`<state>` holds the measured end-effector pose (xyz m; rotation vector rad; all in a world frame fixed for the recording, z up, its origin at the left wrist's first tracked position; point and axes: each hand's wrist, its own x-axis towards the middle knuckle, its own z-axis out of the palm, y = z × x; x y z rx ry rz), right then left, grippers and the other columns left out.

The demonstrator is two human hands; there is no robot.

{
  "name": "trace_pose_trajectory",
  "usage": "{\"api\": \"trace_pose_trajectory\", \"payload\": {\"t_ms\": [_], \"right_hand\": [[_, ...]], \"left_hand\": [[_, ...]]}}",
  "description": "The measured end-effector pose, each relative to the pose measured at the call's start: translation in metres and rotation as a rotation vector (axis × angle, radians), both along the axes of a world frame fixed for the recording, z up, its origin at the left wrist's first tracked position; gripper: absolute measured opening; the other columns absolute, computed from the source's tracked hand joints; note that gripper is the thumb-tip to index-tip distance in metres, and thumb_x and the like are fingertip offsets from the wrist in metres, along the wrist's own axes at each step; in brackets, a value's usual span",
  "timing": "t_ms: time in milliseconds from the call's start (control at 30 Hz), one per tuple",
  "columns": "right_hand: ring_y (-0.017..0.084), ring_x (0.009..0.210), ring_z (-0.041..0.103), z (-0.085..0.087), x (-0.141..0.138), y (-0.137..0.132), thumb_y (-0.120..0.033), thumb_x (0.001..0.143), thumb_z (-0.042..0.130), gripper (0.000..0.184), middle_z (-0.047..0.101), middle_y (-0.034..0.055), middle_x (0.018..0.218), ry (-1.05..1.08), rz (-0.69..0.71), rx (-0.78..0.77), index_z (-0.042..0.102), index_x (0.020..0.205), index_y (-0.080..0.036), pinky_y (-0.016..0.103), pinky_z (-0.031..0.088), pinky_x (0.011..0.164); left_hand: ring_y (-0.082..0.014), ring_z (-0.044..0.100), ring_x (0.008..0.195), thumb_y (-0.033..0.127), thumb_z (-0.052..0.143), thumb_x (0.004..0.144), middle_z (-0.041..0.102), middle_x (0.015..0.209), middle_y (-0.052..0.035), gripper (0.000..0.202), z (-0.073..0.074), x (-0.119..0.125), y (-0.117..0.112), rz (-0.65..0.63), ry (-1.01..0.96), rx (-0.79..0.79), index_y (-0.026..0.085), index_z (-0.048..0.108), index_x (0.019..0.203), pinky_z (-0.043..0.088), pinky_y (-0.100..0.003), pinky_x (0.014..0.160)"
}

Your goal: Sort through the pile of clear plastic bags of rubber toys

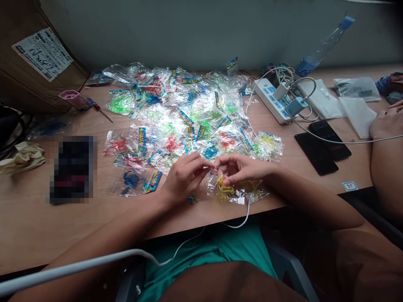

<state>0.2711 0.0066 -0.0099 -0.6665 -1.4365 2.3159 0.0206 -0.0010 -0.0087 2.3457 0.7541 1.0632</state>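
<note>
Head view: on a wooden desk [31,222], a heap of clear plastic packets [176,113] lies at twelve o'clock from the hands. The left hand [184,178] pinches something too thin to make out. The right hand [242,170] half curls over yellow rubber bands [224,188] in a clear packet [239,195], its grip unclear. Small, close pinches suit film this thin.

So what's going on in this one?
A person sits at a wooden desk with both bare hands together over a clear plastic packet of yellow rubber bands. The right hand has its fingers on the bands, and the left hand pinches something too small to make out. Behind them lies a heap of similar packets with coloured header cards.
</note>
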Motion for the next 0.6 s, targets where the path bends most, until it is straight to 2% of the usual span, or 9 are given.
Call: {"api": "trace_pose_trajectory", "payload": {"t_ms": [300, 467, 600], "right_hand": [[0.003, 0.061, 0.055, 0.0003, 0.0010, 0.0013, -0.025, 0.090, 0.083, 0.040, 0.060, -0.0063, 0.084, 0.013, 0.004, 0.087, 0.057, 0.119, -0.020, 0.012, 0.046, 0.051], [0.002, 0.058, 0.054, 0.0001, 0.0031, 0.0016, -0.027, 0.092, 0.081, 0.031, 0.061, -0.0046, 0.089, -0.010, 0.046, 0.093, 0.057, 0.111, -0.019, 0.012, 0.048, 0.050], [0.004, 0.060, 0.054, -0.0045, 0.0043, 0.0023, -0.026, 0.092, 0.081, 0.044, 0.060, -0.0050, 0.088, 0.002, 0.044, 0.063, 0.055, 0.128, -0.022, 0.012, 0.048, 0.051]], "left_hand": [[-0.0124, 0.057, 0.074, 0.012, 0.058, 0.103, 0.059, 0.082, -0.0005, 0.014, 0.0002, 0.0017, -0.0024, 0.054, -0.038, 0.006, 0.018, 0.072, 0.105, 0.045, -0.025, 0.067], [-0.0126, 0.058, 0.074, 0.016, 0.060, 0.104, 0.059, 0.083, -0.0004, 0.012, -0.0011, 0.0015, -0.0016, 0.050, -0.013, 0.015, 0.018, 0.071, 0.104, 0.047, -0.025, 0.068], [-0.0127, 0.059, 0.076, 0.015, 0.059, 0.104, 0.061, 0.085, -0.0010, 0.013, -0.0035, 0.0006, 0.0005, 0.067, -0.044, 0.011, 0.019, 0.071, 0.105, 0.046, -0.025, 0.068]]}}
